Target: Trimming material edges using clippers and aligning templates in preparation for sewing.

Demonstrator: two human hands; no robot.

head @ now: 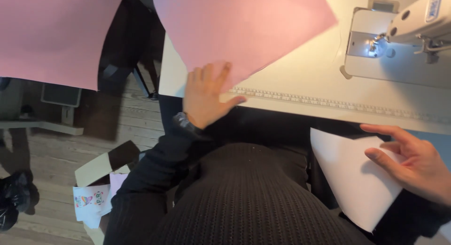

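My left hand (205,95) lies flat on the near corner of a large pink sheet (239,26) that rests on the cream sewing table (300,80), fingers spread. My right hand (411,158) holds a white sheet (350,177) over my lap at the lower right, fingers loosely curled on its upper edge. Another pink sheet (51,34) fills the upper left. I wear a black knitted top and a dark watch on the left wrist.
A white sewing machine (413,24) with its lamp lit stands at the table's far right. A measuring strip (329,103) runs along the table's front edge. On the wooden floor at the left are a cardboard box (105,163) with stickered paper and a black bag (14,198).
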